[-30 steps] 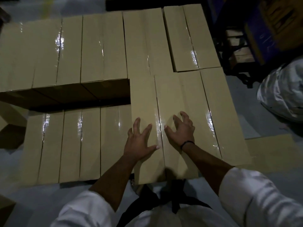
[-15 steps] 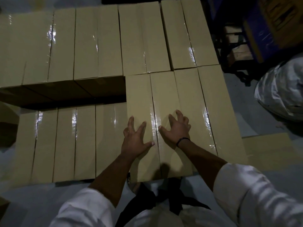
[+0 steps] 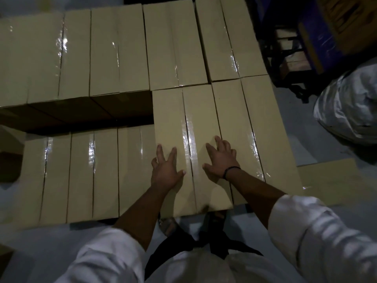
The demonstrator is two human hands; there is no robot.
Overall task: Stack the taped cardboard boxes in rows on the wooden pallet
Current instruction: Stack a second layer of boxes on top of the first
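The stack (image 3: 120, 52) of taped boxes fills most of what I see, sitting on a pale floor (image 3: 295, 123). Along its far edge, four boxes lie side by side at the upper level, tape glinting down their seams. At the near left corner a lower row (image 3: 81, 176) of three boxes sits one level down, and between it and the far row there is a dark step. The box (image 3: 202, 111) I am handling lies at the near edge, on the upper level, its far end touching the far row. Its right side lies against another box (image 3: 265, 129) at the near right corner.

Off the stack to the right sits a bundle (image 3: 350, 111) in shiny wrap, and nearer to me a flat cardboard sheet (image 3: 330, 180) lies on the floor.

My left hand (image 3: 166, 170) lies flat on the box's left flap, fingers spread. My right hand (image 3: 221, 160) lies flat on the right flap, fingers also spread. The tape seam runs between them. A dark band (image 3: 231, 170) circles my right wrist.
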